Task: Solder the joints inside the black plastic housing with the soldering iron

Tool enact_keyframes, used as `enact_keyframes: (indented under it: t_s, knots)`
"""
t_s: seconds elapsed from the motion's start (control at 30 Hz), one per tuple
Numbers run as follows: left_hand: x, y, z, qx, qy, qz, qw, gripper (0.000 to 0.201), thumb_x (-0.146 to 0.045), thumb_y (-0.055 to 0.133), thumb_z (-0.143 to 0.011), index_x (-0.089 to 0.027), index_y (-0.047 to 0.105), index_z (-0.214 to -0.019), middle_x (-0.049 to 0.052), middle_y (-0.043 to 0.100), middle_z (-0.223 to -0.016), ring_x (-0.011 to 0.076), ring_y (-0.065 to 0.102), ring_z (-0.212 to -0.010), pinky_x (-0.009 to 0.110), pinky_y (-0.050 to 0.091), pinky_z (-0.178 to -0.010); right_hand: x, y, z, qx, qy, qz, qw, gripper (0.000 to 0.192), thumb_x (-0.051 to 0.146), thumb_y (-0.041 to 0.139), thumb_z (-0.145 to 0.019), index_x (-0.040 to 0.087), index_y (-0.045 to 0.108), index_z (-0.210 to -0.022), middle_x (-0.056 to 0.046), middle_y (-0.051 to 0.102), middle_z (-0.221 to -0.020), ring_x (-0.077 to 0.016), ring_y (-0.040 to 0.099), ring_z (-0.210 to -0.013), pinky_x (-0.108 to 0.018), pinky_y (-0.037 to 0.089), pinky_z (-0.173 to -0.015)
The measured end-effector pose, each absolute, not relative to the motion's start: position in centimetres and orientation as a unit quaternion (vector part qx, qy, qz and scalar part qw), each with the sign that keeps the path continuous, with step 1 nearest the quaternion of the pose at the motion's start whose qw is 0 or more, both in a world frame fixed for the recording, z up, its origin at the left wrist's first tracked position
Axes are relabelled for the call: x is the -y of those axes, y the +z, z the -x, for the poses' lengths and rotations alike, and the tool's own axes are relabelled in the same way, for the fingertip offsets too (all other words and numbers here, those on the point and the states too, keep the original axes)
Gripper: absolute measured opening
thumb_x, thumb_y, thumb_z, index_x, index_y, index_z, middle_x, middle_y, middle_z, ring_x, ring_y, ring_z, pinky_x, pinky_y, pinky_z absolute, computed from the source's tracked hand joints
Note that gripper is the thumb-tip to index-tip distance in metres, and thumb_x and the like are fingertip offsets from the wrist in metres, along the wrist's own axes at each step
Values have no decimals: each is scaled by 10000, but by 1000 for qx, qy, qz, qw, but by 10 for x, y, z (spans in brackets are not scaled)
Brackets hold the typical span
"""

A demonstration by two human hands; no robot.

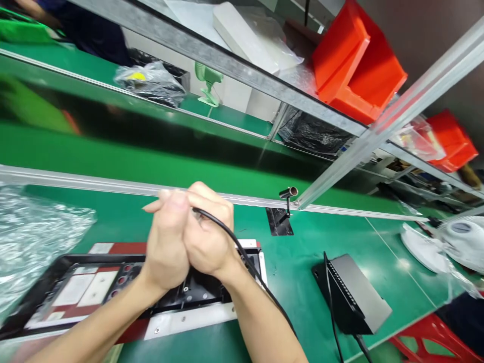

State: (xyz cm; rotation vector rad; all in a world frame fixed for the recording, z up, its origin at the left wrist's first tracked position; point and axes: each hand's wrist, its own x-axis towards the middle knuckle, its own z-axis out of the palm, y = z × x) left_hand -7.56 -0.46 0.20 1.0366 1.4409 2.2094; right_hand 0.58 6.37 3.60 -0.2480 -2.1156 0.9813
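My left hand (168, 237) and my right hand (209, 234) are pressed together above the bench, fingers closed. A black cable (223, 227) comes out at the top of my right fist and runs over that forearm to the lower right. Whatever lies inside my left fingers is hidden by the hands. Below them lies a long black frame (22, 307) on a red and white fixture (189, 321). Inside the frame are pale rectangular plates (97, 288) and dark parts, partly covered by my arms.
Clear plastic wrap (38, 237) lies at left. A small black stand (280, 222) holds a short tube. Right of it sits a grey-black box (351, 292) with cables. Overhead, a metal shelf (257, 80) carries red bins (340, 65). A co-worker's dark sleeve (91, 30) shows across the bench.
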Motion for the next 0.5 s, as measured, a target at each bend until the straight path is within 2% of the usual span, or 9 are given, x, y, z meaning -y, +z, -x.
enact_keyframes:
  t_s: [0.07, 0.13, 0.2, 0.37, 0.5]
  knots:
    - [5, 10, 72, -508, 764, -366, 156, 819, -996, 694, -1101, -288, 490, -742, -27, 370, -745, 210, 336, -671, 433, 486, -638, -66, 33, -5, 813, 408, 77, 409, 342, 255, 705, -1266, 251, 968, -1047, -62, 903, -1064, -194, 820, -954, -321, 728, -905]
    - [6, 15, 71, -510, 761, -367, 163, 852, -1030, 688, -1078, -295, 433, -732, -22, 380, -735, 216, 355, -668, 439, 475, -628, -67, 29, -4, 801, 416, 74, 424, 364, 246, 689, -1277, 263, 968, -1044, -52, 891, -1042, -186, 806, -956, -309, 703, -893]
    - [7, 16, 71, -510, 759, -367, 172, 854, -1042, 684, -1070, -297, 438, -733, -10, 426, -746, 224, 400, -682, 444, 488, -642, -65, 26, -2, 799, 418, 76, 426, 344, 251, 700, -1280, 278, 972, -1072, -35, 886, -1026, -180, 791, -960, -294, 688, -893]
    - [6, 13, 72, -505, 758, -367, 189, 861, -1052, 676, -1066, -303, 422, -728, -18, 384, -741, 224, 375, -684, 456, 531, -675, -64, 23, -1, 806, 408, 86, 421, 321, 262, 721, -1286, 278, 966, -1080, -26, 892, -1019, -181, 754, -938, -296, 660, -877]
    - [8, 14, 72, -509, 757, -363, 190, 852, -1072, 694, -1048, -298, 487, -759, -13, 482, -776, 225, 444, -707, 440, 542, -685, -66, 22, 0, 809, 401, 76, 423, 307, 240, 722, -1278, 266, 960, -1085, -22, 886, -1022, -171, 752, -936, -287, 654, -870]
